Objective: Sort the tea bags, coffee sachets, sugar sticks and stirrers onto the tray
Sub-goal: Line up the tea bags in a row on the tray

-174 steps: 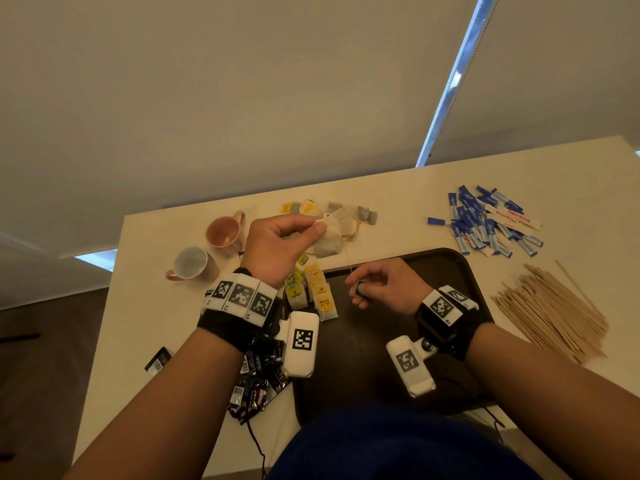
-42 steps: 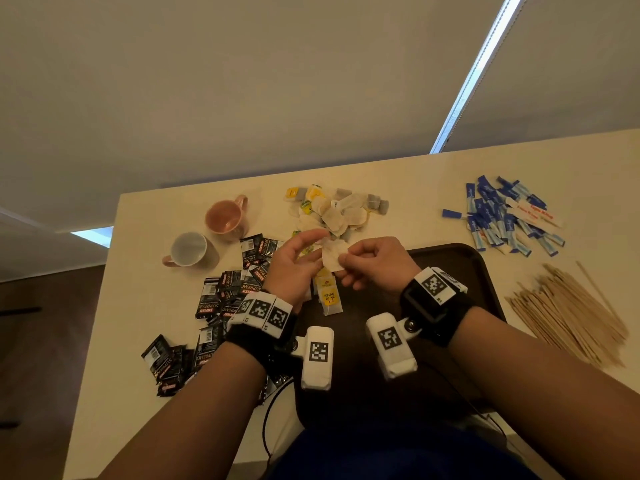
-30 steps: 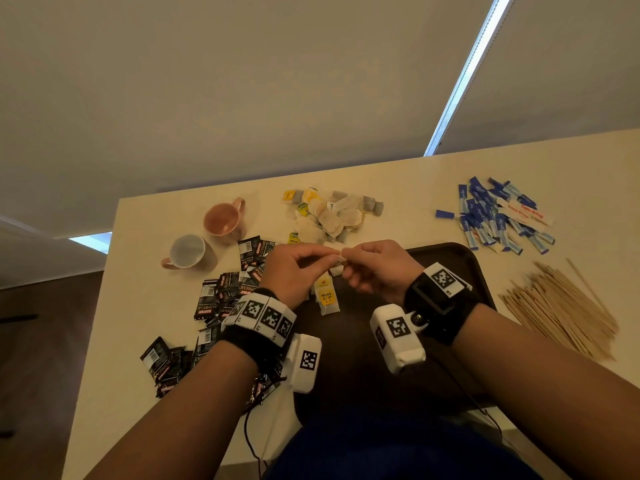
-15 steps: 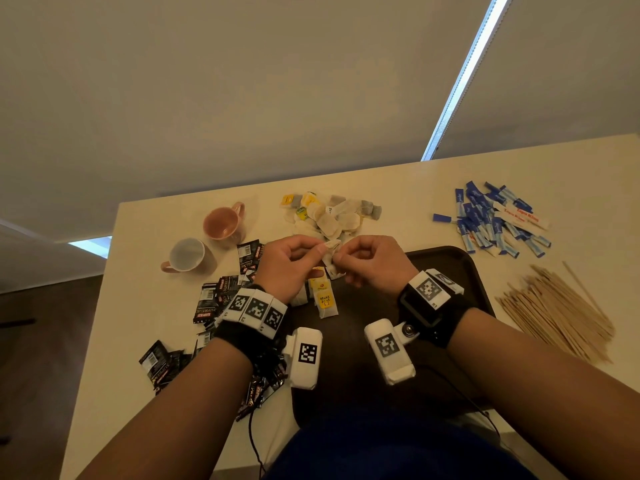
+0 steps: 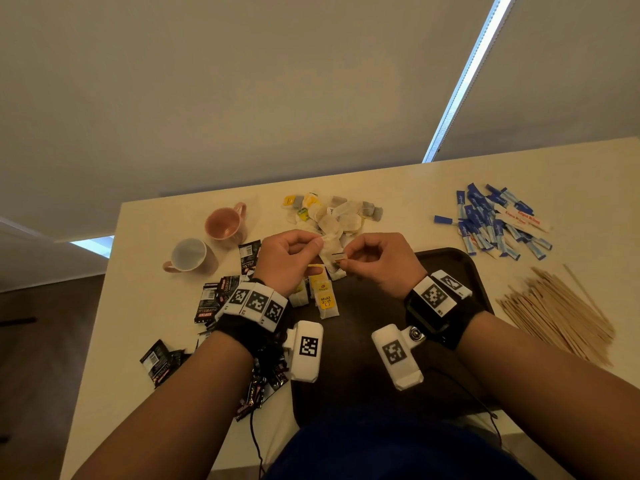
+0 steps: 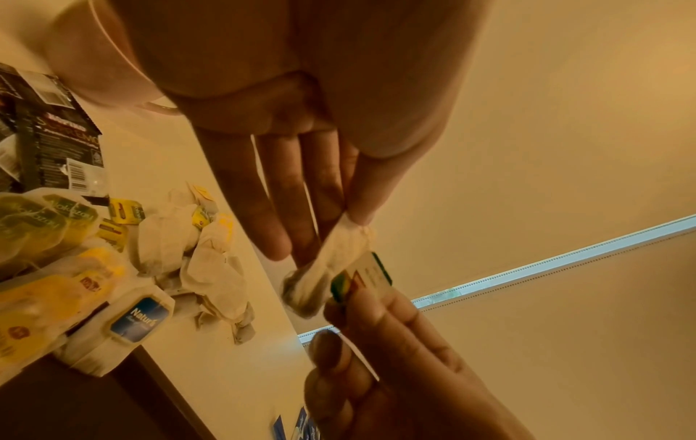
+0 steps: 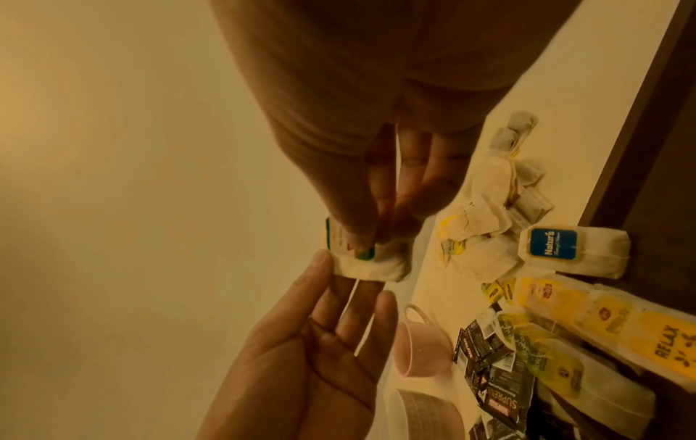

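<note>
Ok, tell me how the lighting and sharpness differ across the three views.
Head view: even, fairly neutral light, wide-angle bending at the table edges, sugar sticks sharp. Left wrist view: heavy orange cast, the left hand close and soft, the tea bag blurred. Right wrist view: same orange cast, the right hand dim.

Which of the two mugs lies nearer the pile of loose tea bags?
The pink mug; the white mug stands farther left and nearer the person, away from the tea bag pile.
</note>
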